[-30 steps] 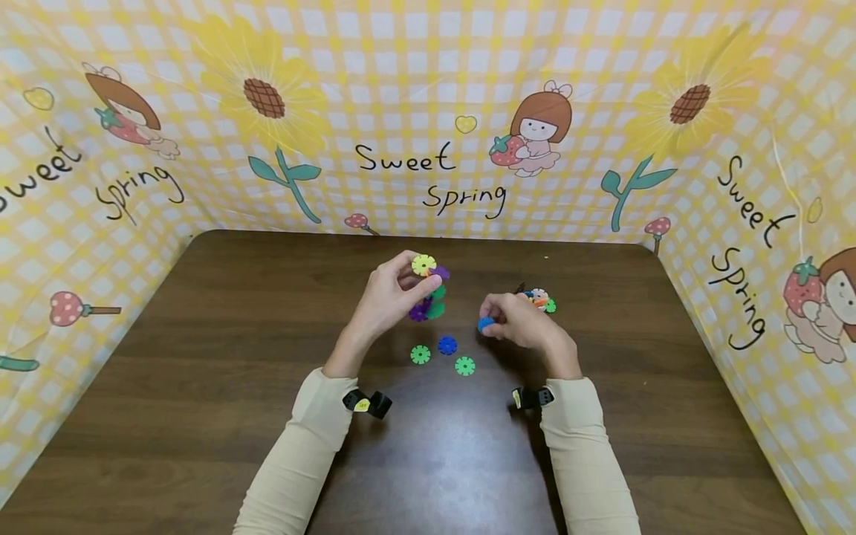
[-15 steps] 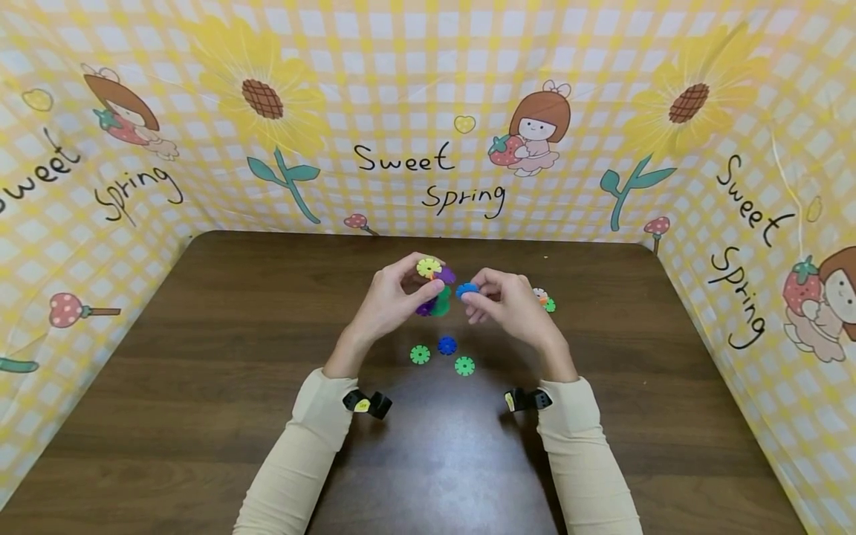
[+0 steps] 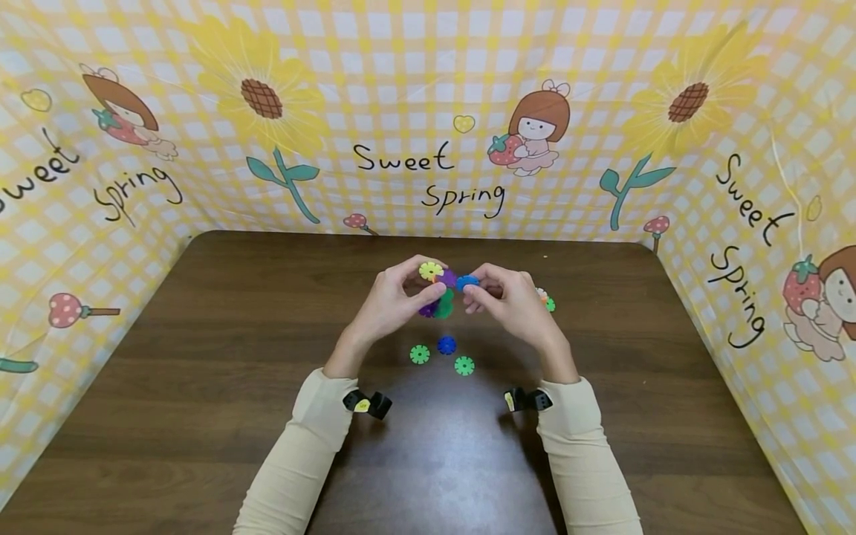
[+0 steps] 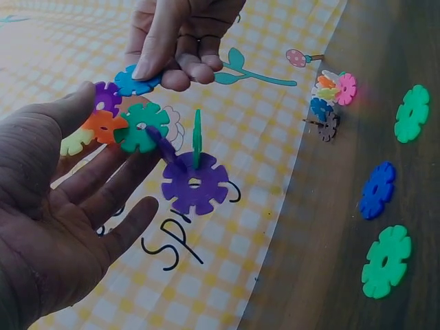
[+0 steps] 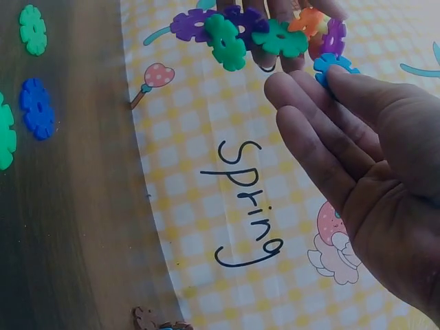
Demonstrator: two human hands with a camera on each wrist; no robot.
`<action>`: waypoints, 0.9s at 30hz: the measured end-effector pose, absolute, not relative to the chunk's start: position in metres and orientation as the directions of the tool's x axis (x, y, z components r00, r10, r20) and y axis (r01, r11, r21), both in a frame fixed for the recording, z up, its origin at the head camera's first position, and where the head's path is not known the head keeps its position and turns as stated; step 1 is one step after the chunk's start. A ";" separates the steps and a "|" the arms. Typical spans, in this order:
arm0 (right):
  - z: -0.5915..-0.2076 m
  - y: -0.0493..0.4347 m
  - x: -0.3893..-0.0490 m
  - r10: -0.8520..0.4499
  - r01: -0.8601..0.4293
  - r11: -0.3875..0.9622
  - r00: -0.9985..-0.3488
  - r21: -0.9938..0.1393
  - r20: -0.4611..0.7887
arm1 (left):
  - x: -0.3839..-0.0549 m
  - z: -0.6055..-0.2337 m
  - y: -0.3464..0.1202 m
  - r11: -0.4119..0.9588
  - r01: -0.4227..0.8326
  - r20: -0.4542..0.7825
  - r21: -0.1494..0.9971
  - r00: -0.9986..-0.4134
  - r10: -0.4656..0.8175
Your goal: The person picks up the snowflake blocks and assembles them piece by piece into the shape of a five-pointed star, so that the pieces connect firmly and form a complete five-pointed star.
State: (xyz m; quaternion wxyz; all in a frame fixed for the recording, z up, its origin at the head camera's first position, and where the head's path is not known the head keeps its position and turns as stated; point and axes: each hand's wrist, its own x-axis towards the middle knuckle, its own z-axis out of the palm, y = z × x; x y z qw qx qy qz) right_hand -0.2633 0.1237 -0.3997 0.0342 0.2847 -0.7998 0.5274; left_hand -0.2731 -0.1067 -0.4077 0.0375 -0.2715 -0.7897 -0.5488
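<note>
My left hand (image 3: 394,297) holds up a joined cluster of notched plastic discs, thumb on one side and fingers behind. In the left wrist view the cluster shows a yellow disc (image 4: 75,142), an orange disc (image 4: 104,128), a green disc (image 4: 144,128) and a purple disc (image 4: 194,184). Between thumb and fingers my right hand (image 3: 511,297) pinches a light blue disc (image 5: 334,65). Its edge meets an upright purple disc (image 5: 334,36) of the cluster; whether the notches interlock I cannot tell.
On the brown table (image 3: 221,357), a dark blue disc (image 3: 446,345) lies between two green discs, one left (image 3: 419,354) and one right (image 3: 464,365). A small mixed pile (image 4: 328,103) sits beyond my right hand. Checked cloth (image 3: 401,89) walls the table.
My right hand has lifted the light blue disc from near the table, moving up and left to the cluster. My left hand has shifted slightly right with the cluster.
</note>
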 end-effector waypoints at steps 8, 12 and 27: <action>-0.403 0.124 -0.266 -0.437 -0.558 0.291 -0.800 -0.777 0.411 | -0.271 -0.408 -0.105 0.252 0.474 0.356 0.844 -0.846 0.397; -0.404 0.123 -0.267 -0.459 -0.576 0.320 -0.789 -0.752 0.409 | -0.271 -0.407 -0.105 0.254 0.471 0.348 0.845 -0.844 0.408; -0.403 0.131 -0.269 -0.487 -0.508 0.280 -0.806 -0.814 0.336 | -0.272 -0.411 -0.101 0.330 0.465 0.287 0.822 -0.837 0.465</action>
